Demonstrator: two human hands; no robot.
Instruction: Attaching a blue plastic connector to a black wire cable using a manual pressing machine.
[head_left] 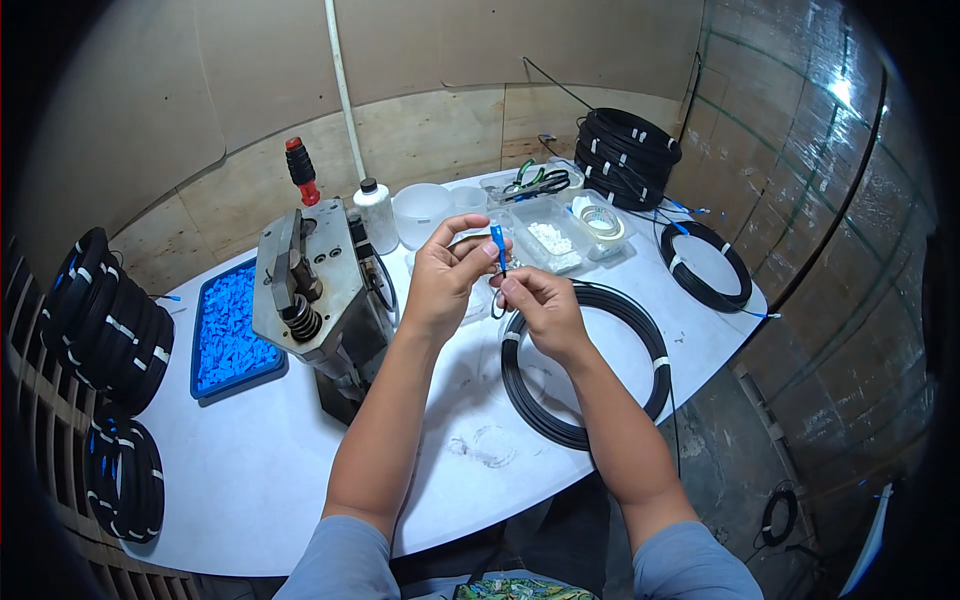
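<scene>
My left hand [447,272] pinches a small blue connector [498,236] upright at its top, held above the white table [260,460]. Just below it my right hand [540,305] grips the thin black cable end that runs down from the connector. That cable belongs to a black coil with white ties [640,325] lying flat on the table under my right wrist. A grey metal press machine [310,290] stands just left of my left hand.
A blue tray of small blue parts [230,335] lies left of the machine. Clear tubs of white pieces [555,240], a tape roll [602,222], scissors [540,183] and a white bottle [375,212] stand behind. More black coils sit at the back right [630,150], right [705,265] and far left [110,320].
</scene>
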